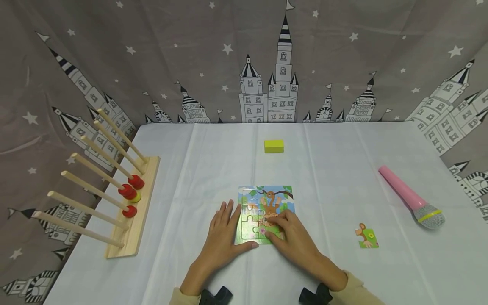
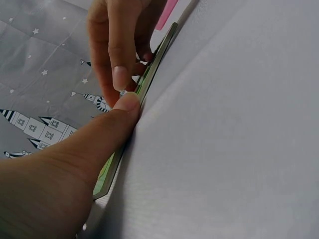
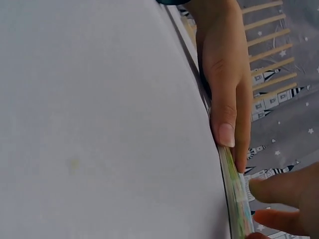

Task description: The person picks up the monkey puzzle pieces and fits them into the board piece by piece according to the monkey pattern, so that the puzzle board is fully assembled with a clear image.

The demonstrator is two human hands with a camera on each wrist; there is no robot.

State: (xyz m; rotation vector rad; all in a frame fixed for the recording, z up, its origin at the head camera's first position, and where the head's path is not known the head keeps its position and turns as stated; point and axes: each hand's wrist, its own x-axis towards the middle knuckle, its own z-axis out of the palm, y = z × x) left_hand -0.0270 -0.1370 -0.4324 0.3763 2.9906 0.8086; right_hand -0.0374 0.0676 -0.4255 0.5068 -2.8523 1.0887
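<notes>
A jigsaw puzzle (image 1: 249,198) in a flat tray lies on the white-covered table, showing a monkey among leaves. My left hand (image 1: 223,237) is against its left side, fingers stretched out and the thumb along the near edge. In the left wrist view that thumb (image 2: 124,103) touches the tray's edge. Over the lower right part of the puzzle, my right hand (image 1: 293,237) bends thumb and fingers around a puzzle piece, mostly hidden beneath the hand. A loose puzzle piece (image 1: 368,237), green with brown monkey parts, lies to the right.
On the left stands a wooden peg rack (image 1: 146,203) with several slanted pegs and a few red and yellow rings. A yellow block (image 1: 273,146) sits behind the puzzle. The pink toy microphone (image 1: 404,188) lies at the right. A grey castle-print curtain (image 1: 213,46) hangs behind.
</notes>
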